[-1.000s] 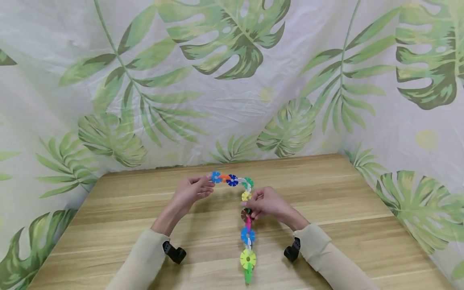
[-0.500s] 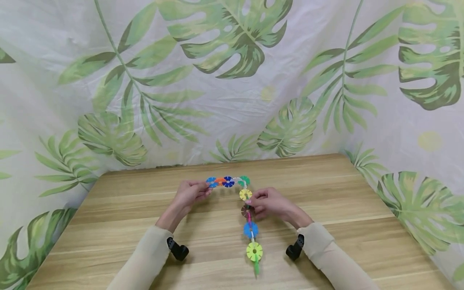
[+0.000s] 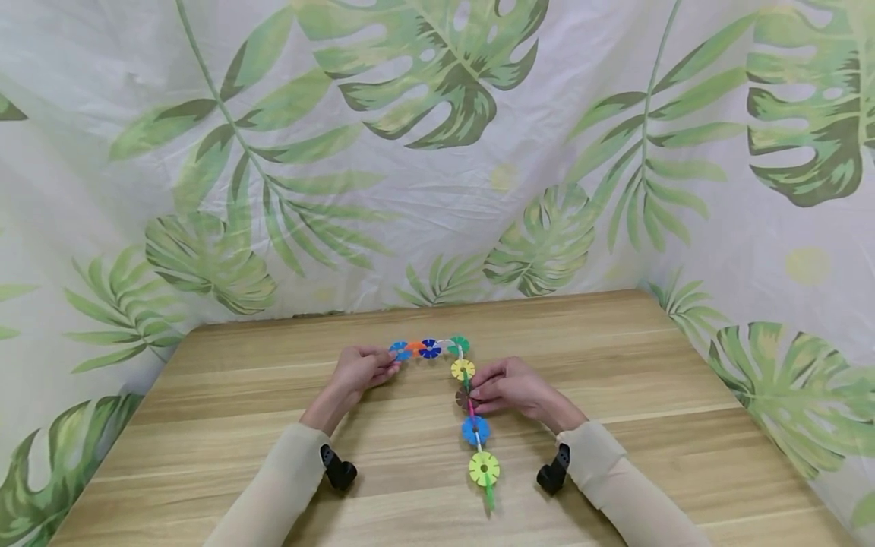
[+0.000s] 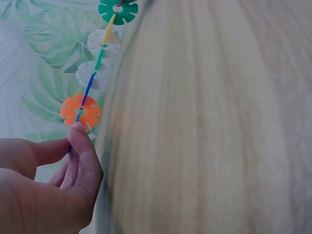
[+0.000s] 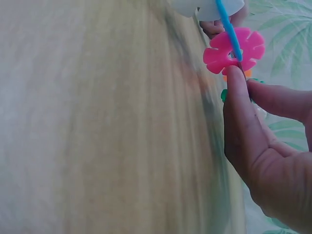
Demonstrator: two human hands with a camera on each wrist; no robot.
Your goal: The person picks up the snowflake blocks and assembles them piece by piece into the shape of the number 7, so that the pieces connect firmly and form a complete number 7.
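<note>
A chain of colourful notched snowflake discs, slotted edge to edge, bends at a corner between my hands. My left hand pinches the light blue disc at the far-left end between thumb and fingers. My right hand pinches the brown disc partway down the other leg, its fingertips covering part of it. An orange disc sits just beyond my left fingertips in the left wrist view. The right wrist view shows a pink disc above my right fingertips. A lime disc and a green one finish the near end.
The wooden table lies under both hands. A leaf-print cloth hangs along its back and sides. Black wrist cameras sit at both beige sleeve cuffs.
My left hand has moved slightly down and left with its end of the chain. The near end of the chain has swung right and away from me. Both hands keep pinching it.
</note>
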